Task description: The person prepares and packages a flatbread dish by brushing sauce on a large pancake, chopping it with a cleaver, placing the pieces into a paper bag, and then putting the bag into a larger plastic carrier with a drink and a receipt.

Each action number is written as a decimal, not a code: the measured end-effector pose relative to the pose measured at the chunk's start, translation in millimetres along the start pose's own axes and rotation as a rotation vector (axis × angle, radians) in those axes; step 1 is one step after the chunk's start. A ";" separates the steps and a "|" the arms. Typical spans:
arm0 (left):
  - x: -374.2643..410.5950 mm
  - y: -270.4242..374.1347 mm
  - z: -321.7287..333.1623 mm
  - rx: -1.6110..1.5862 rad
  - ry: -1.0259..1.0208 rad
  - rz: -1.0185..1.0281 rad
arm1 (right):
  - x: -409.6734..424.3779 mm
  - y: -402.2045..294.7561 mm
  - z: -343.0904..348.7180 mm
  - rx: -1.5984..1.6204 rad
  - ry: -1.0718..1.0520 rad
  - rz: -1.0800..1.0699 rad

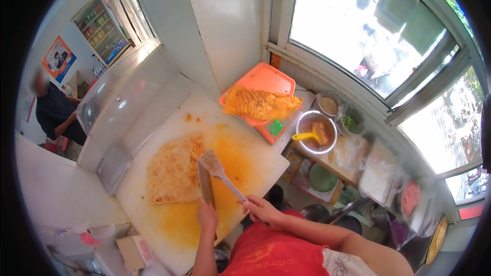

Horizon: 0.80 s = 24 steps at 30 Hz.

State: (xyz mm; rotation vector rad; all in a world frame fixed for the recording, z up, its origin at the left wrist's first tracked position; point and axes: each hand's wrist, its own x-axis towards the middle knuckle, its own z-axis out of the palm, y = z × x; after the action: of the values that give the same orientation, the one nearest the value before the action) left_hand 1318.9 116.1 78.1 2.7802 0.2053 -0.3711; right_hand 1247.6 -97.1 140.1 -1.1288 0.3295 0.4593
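Note:
My left hand (pixel 207 217) grips a broad-bladed knife (pixel 206 184), its blade along the right edge of a browned flatbread (pixel 170 174). In my right hand (pixel 264 211) is the handle of a spatula (pixel 213 164), whose flat head touches or overlaps the knife's tip; I cannot tell which. The flatbread lies on a large white cutting board (pixel 264 178) stained with orange oil. Beyond it, a folded piece of flatbread (pixel 262 103) rests in an orange tray (pixel 268 76) on a scale (pixel 275 127) with a lit green display.
On the right are a sauce pot (pixel 315 150) with a yellow-handled brush (pixel 307 136), a bowl of chopped greens (pixel 349 122) and plastic bags (pixel 350 151). A clear guard (pixel 115 99) edges the board's left side. Another person (pixel 57 109) stands beyond it. A cardboard box (pixel 132 253) sits lower left.

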 end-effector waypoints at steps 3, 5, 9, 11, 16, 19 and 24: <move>0.0 -0.8 -3.7 -0.018 -0.026 -0.005 | 1.5 3.1 -2.1 0.024 -0.019 0.008; 0.6 -3.4 -4.5 -0.037 -0.029 -0.006 | 4.0 4.9 -1.7 0.017 -0.035 0.012; 3.8 -21.0 -3.1 -0.189 0.025 0.105 | 6.1 8.7 0.2 0.004 -0.020 0.033; 9.7 -43.5 0.3 -0.340 0.058 0.249 | 7.2 13.1 -6.5 0.014 -0.016 0.065; -13.7 -67.5 -13.6 -0.495 0.034 0.204 | -9.6 -10.5 -20.1 -0.134 0.084 0.035; -10.7 -70.2 -13.5 -0.339 -0.058 0.201 | -10.7 -18.8 -53.9 -0.235 0.150 0.040; 51.6 -58.4 -7.8 -0.208 -0.012 0.216 | 0.9 -87.7 -96.5 -0.330 0.306 -0.065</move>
State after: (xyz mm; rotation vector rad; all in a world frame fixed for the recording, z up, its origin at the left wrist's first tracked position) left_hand 1359.4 178.5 53.3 2.5614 -0.0575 -0.2942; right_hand 1291.0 -216.4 170.4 -1.5323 0.4935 0.2874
